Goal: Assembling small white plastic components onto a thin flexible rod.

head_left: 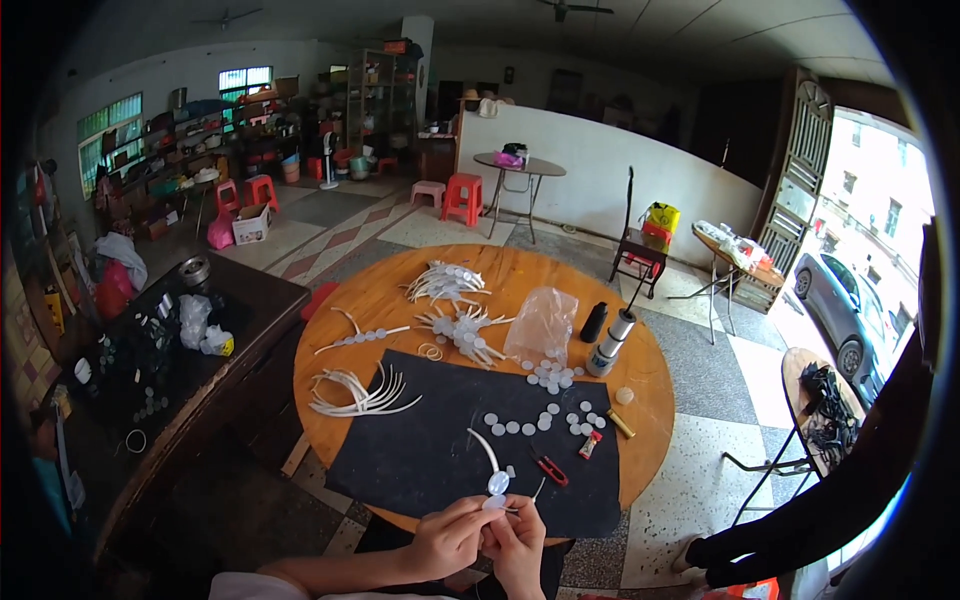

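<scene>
Both hands are together at the table's near edge, pinching a thin white curved band [486, 450] set with round pale discs [498, 483]. My left hand [445, 540] has its fingertips closed at the band's lower disc. Against it, my right hand [516, 548] is closed on the band's near end; the fingers partly hide that end. Just beyond lie red-handled thread snips [549, 471] on a black mat [450, 420]. A small red-and-white tube [591, 445], a brass-coloured rod [621, 424] and loose translucent discs [528, 429] are farther right.
White bands lie bundled [365, 395] at left, and disc-covered ones [462, 335] farther back on the round wooden table [650, 440]. A clear plastic bag [541, 325], a black bottle [594, 322] and a white-grey canister [606, 348] stand behind the mat. A dark-clothed person [800, 535] is at right.
</scene>
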The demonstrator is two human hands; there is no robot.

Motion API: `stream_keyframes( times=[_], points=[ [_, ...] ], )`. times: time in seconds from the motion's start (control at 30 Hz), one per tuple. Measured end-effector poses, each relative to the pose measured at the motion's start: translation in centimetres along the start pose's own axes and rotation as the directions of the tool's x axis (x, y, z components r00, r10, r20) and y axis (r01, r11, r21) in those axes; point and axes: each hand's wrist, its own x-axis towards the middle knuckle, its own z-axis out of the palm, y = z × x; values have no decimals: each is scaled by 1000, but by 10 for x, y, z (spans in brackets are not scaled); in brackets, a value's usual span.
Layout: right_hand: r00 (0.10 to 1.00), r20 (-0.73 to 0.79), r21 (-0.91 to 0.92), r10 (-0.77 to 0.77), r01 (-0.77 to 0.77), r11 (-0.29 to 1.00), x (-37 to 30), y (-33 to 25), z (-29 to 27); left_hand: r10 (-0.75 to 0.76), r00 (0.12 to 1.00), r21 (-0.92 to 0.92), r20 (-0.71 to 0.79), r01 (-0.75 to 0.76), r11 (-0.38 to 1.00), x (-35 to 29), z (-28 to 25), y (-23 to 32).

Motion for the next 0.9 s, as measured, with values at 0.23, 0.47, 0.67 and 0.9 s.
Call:
stream_keyframes(
  times=[0.23, 0.47, 0.67, 0.9],
  points=[
    [991, 63, -31, -116, 118, 992, -4, -7, 13, 3, 995, 67, -105, 4, 998, 6, -10, 18],
    [989, 146, -36, 25, -20, 999, 10, -5, 20, 10, 996, 34, -92, -7, 999, 6, -28, 9],
    [967, 200, -153, 160, -131, 980, 17, 13, 66, -87, 978, 54, -188, 99, 994, -15, -70, -18],
    [938, 238, -293, 253, -179, 939, 24, 55, 143, -245, 914, -20, -323, 253, 967, -45, -130, -61]
  ],
)
